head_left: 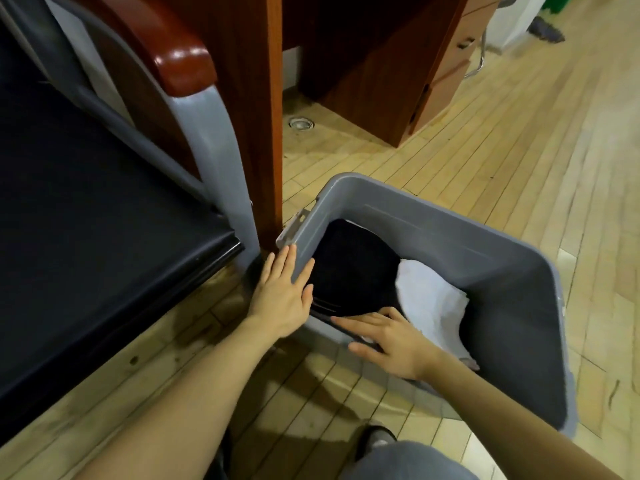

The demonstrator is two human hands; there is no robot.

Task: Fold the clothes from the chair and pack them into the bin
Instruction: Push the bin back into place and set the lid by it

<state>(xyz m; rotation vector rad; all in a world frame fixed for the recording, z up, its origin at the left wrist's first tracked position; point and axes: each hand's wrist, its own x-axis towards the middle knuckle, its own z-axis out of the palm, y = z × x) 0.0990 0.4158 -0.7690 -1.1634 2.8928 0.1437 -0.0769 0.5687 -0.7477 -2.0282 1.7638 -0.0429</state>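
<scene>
Left hand point(282, 296) flat, fingers straight, laid against the near-left rim and wall of the bin point(512, 271), gripping nothing. Right hand point(391, 337) spread flat over the near rim, fingertips on the black garment point(349, 271). Bin: smooth grey plastic, rectangular, on pale wood plank floor point(519, 133). Black garment folded flat, matte; white garment point(433, 306) rumpled beside it, touching. Chair point(86, 220) left: black padded seat, grey frame, glossy red-brown armrest.

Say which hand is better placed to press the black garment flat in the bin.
Probably right. The right hand already lies inside the bin, fingers on the black garment beside the white one. The left hand rests flat on the bin's rim.
</scene>
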